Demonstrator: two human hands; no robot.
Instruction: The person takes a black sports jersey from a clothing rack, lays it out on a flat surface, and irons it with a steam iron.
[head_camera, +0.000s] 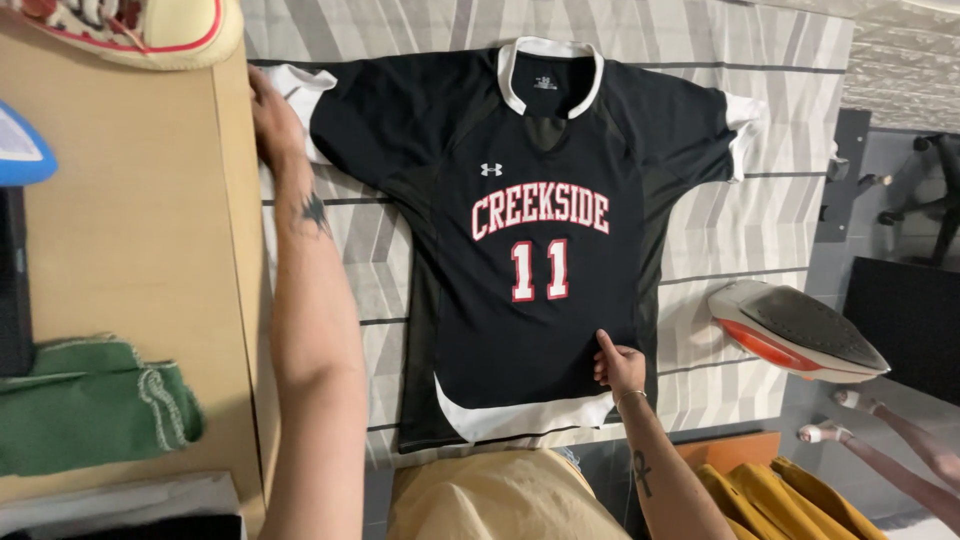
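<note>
A black short-sleeved sports jersey with white collar, white sleeve cuffs and red-and-white lettering is lying flat, front up, on a grey-and-white striped ironing surface. The left hand is reaching out to the jersey's sleeve cuff at the far left, resting palm down at the edge where the light wooden desk is meeting the striped surface; its fingers are lying together and flat, gripping nothing that can be seen. The right hand is pressing on the jersey near its lower hem, fingers held close together and pointing up along the fabric, not clamped on it. A white-and-red clothes iron is sitting just beside the jersey at the striped surface's right edge. Folded green cloth is lying on the desk, well apart from the jersey
</note>
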